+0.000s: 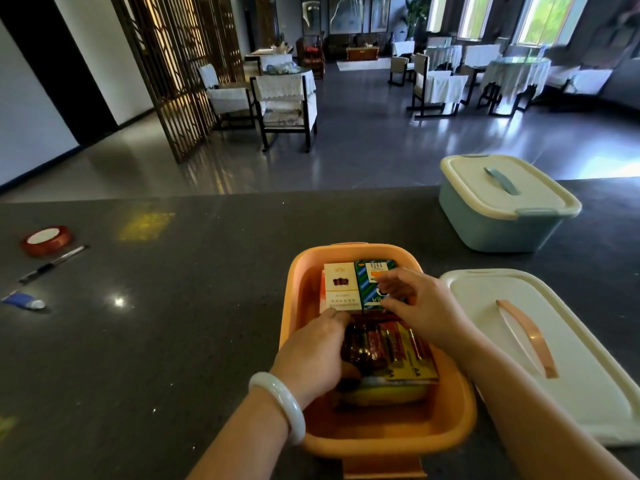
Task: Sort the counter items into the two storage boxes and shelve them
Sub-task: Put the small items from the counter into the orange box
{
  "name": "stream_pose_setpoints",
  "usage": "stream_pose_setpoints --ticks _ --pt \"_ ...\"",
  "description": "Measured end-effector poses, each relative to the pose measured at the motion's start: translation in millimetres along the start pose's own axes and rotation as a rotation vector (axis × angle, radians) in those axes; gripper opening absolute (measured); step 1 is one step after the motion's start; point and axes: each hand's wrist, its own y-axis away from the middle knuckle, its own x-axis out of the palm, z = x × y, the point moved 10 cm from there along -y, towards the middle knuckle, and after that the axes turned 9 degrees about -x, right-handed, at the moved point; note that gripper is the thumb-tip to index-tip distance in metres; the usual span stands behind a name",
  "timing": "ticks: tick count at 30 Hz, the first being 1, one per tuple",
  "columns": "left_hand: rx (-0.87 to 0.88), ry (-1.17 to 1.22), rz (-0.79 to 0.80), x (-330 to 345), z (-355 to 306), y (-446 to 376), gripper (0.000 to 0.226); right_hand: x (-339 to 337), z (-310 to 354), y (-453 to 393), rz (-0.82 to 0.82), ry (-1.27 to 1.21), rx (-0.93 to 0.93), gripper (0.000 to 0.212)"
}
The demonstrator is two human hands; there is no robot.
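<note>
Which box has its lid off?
The orange box, the one both hands are reaching into. Its white lid lies on the counter to its right. The blue box further back is closed, its lid on top.

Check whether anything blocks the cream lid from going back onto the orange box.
Yes: both hands, the left hand and right hand, are inside the orange plastic box. The cream lid with orange handle lies beside it.

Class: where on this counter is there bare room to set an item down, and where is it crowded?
Bare: dark counter between red tape roll and orange plastic box. Crowded: inside the box, both hands over packets.
</note>
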Motion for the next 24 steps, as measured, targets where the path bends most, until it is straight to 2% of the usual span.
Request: stream_pose_setpoints --ticks 7,12,15,18,21,24 --pt "0.016 0.021 -0.01 -5.9 0.6 -1.4 0.068 4.2 2.6 -0.8 0.038 0.04 0.01 0.038" --pt "0.076 -0.024 -0.222 -43.7 6.5 2.5 0.052 15.6 6.7 -5.9 0.17 0.219 0.033 0.035" --pt "0.077 -0.122 -0.325 -71.5 17.2 3.2 0.042 20.1 25.4 -19.2 0.19 0.296 0.031 0.038" --pt "0.059 -0.21 -0.374 -99.4 33.1 5.4 0.035 39.1 57.7 -42.3 0.249 0.377 -0.051 0.041" --pt "-0.026 -0.396 -0.385 -122.8 60.4 9.9 0.042 78.1 89.5 -73.5 0.364 0.46 -0.16 0.04" --pt "-0.147 -0.571 -0.322 -139.4 99.0 16.2 0.048 133.5 116.7 -102.9 0.525 0.518 -0.274 0.047"
